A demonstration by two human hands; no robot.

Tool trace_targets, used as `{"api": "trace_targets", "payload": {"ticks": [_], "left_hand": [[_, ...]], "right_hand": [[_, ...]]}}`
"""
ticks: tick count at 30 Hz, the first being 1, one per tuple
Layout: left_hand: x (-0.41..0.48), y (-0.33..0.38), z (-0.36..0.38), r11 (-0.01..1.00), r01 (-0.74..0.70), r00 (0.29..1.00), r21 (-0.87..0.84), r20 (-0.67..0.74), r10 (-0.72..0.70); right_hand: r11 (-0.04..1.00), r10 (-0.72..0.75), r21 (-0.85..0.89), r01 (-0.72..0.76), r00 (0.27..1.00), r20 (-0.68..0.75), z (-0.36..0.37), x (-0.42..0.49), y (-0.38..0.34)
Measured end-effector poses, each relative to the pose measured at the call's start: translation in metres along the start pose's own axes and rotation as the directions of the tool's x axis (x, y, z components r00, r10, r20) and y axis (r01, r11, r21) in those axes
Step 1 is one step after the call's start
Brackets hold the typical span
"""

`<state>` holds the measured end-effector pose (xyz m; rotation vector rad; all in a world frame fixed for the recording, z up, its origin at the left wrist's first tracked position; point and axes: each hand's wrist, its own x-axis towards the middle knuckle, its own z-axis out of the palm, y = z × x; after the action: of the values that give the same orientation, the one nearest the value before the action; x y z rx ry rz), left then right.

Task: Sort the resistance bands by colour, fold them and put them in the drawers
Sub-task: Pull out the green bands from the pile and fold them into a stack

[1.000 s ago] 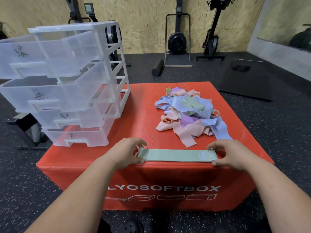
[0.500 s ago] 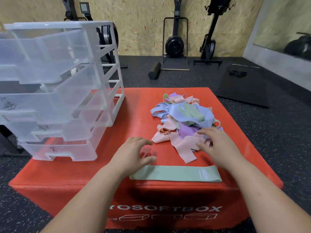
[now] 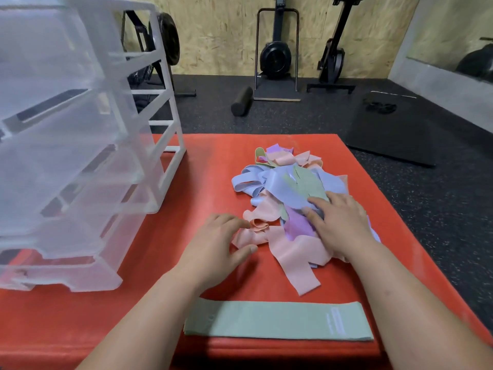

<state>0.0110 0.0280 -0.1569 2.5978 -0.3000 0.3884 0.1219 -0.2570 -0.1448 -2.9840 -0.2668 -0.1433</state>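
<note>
At nine o'clock on the red padded bench (image 3: pixel 208 166) stands the clear plastic drawer unit (image 3: pixel 80 156) in its white frame, its drawers part open towards the person. Next comes the left hand (image 3: pixel 213 247), grip loose and wide, holding nothing, one fingertip just touching a curled pink band (image 3: pixel 260 225) at the pile's edge. The tangled pile of pastel fabric resistance bands (image 3: pixel 269 182) sits about one o'clock from the bench's middle. The right hand (image 3: pixel 338 225) lies flat on it, fingers straight, grip wide, clasping nothing. A crumpled sage-green band (image 3: pixel 309 185) shows on top of the pile, just at twelve o'clock from those fingertips, so I'd say the right hand is the nearer one to lift it. The flat sage-green band (image 3: pixel 274 320) lies unfolded at six o'clock along the near edge, its long axis running nine to three, nearer the person than both hands.
</note>
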Motion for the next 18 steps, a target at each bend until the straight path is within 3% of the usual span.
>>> {"api": "trace_targets", "payload": {"ticks": [5,8,11,15,17,18], "left_hand": [[0.010,-0.007,0.005,1.000,0.007,1.000,-0.022,-0.009,-0.007],[0.015,-0.005,0.004,0.999,0.011,0.999,-0.050,-0.039,-0.013],[0.015,0.001,0.001,0.996,0.006,0.997,-0.085,-0.075,-0.013],[0.010,0.011,-0.005,0.995,-0.007,0.991,-0.102,-0.135,-0.007],[0.007,0.014,-0.008,0.994,-0.013,0.988,-0.107,-0.153,-0.003],[0.004,0.016,-0.008,0.994,-0.014,0.988,-0.109,-0.153,-0.003]], "right_hand": [[1.000,-0.023,0.014,0.025,0.995,-0.094,0.001,0.014,0.003],[0.965,-0.013,0.254,0.062,0.982,-0.189,-0.018,0.013,0.003],[0.799,0.010,0.565,0.205,0.935,-0.354,-0.048,0.000,-0.001],[0.527,0.090,0.785,0.326,0.897,-0.433,-0.083,-0.025,-0.006],[0.477,0.150,0.837,0.266,0.914,-0.376,-0.091,-0.038,-0.001],[0.511,0.164,0.834,0.206,0.930,-0.330,-0.091,-0.043,0.005]]}}
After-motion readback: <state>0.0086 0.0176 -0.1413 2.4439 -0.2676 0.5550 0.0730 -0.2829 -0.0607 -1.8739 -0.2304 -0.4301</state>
